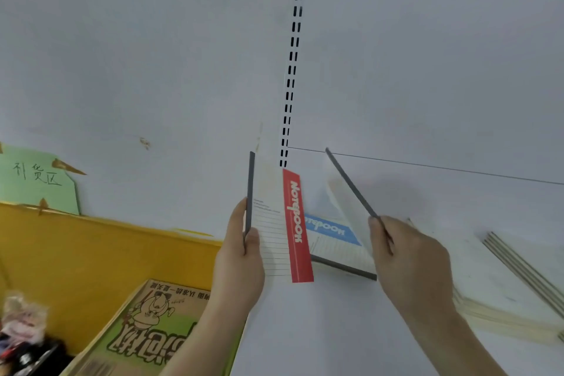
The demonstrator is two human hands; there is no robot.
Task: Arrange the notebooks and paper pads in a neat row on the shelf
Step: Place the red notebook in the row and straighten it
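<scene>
At the far left of the frame a green sign (pixel 36 177) sits against the wall above a yellow board (pixel 91 253), and a cardboard box (pixel 152 323) with green print fills the lower left corner.

Left of centre, the left hand (pixel 241 262) grips the red notebook (pixel 274 223) by its dark spine, thumb on the near face and fingers curled behind. The notebook stands upright with its long axis running up the frame, and its red band reads "Notebook". Its lower edge hangs at the left edge of the white shelf (pixel 335 330), whether touching it or not I cannot tell.

Just right of it, in the middle of the frame, the blue notebook (pixel 332 235) lies flat on the shelf, partly behind the red one.

Right of centre, the right hand (pixel 406 256) pinches the spine of a 3rd pad (pixel 351 192), which tilts up and to the left, leaning over the blue notebook. Both hands are closed on their books and lie about equally near the blue one.

At the right edge a stack of pads (pixel 515 290) lies flat on the shelf, near the right wrist.

The next move likely turns on the gap between the 2 held books: the upright red one is already aligned, while the tilted pad needs swinging to vertical beside it.
</scene>
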